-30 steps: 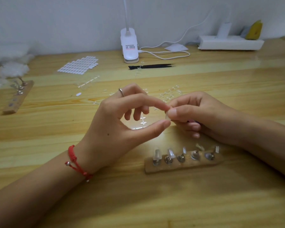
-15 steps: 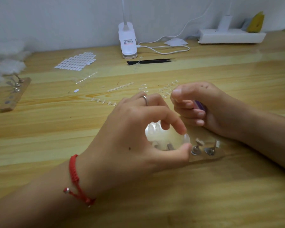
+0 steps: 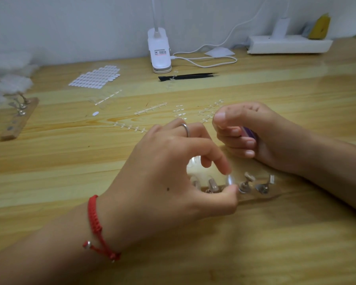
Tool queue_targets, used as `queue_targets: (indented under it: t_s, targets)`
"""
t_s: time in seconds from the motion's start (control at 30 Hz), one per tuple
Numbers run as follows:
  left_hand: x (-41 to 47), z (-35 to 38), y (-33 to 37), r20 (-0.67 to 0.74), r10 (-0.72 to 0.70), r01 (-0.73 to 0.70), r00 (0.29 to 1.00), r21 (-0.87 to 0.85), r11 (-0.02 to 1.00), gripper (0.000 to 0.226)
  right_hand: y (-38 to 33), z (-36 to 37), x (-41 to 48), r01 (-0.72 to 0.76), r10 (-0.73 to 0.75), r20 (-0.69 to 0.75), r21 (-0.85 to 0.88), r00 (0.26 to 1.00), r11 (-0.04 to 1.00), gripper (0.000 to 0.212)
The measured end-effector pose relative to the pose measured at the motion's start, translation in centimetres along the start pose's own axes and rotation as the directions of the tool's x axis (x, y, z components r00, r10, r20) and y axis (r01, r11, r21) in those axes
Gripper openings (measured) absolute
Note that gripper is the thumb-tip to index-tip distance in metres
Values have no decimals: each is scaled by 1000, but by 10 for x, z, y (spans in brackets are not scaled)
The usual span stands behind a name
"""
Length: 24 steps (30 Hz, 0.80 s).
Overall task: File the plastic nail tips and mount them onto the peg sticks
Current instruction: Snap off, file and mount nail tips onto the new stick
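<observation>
Toward the front edge of the bench, the left hand (image 3: 173,177) has dropped from mid-air onto the peg holder (image 3: 261,197). Its fingers (image 3: 223,166) pinch the clear nail tip (image 3: 230,180) at the third peg from the left; seated or not, can't tell. The right hand (image 3: 263,140) has backed off, curled round the purple file (image 3: 248,133). Reads as filing done, mounting underway. The two pegs (image 3: 247,183) to the right look untipped.
</observation>
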<state>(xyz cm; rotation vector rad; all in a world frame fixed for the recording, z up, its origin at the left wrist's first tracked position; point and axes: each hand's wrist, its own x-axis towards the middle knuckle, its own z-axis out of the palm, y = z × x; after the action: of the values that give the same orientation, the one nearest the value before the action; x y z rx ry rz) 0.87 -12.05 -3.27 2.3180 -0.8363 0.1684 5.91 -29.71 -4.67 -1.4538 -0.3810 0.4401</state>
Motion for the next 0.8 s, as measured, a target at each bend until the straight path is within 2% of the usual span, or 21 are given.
queue_targets:
  t_s: [0.23, 0.47, 0.5, 0.57, 0.63, 0.67, 0.73, 0.8]
  targets:
    - [0, 1, -1, 13, -5, 5, 1000, 17, 1000, 14, 1, 0, 1, 1, -1, -1, -2, 1000, 1000, 33]
    - [-2, 1, 1, 5, 2, -2, 1000, 149, 989, 19, -1, 1, 0, -8, 7, -12, -19, 1000, 1000, 32]
    - [-1, -2, 1, 6, -12, 11, 1000, 133, 991, 24, -1, 1, 0, -13, 12, -18, -8, 1000, 1000, 32]
    - [3, -12, -2, -23, -81, 80, 996, -25, 996, 34, -2, -1, 1, -37, 39, -35, 55, 999, 998, 31]
    - [9, -24, -13, -103, -142, 123, 984, -171, 978, 34, -3, -4, 0, -61, 68, -41, 150, 997, 987, 29]
    - [13, -28, -20, -137, -172, 146, 976, -183, 972, 30, -3, -6, 0, -61, 70, -38, 184, 997, 981, 27]
    - [15, -31, -33, -137, -232, 219, 963, -107, 970, 24, -4, -6, 1, -60, 70, -39, 209, 997, 976, 27]
    - [13, -27, -44, -86, -275, 279, 958, 37, 960, 29, -3, -6, 1, -57, 69, -51, 207, 996, 977, 27]
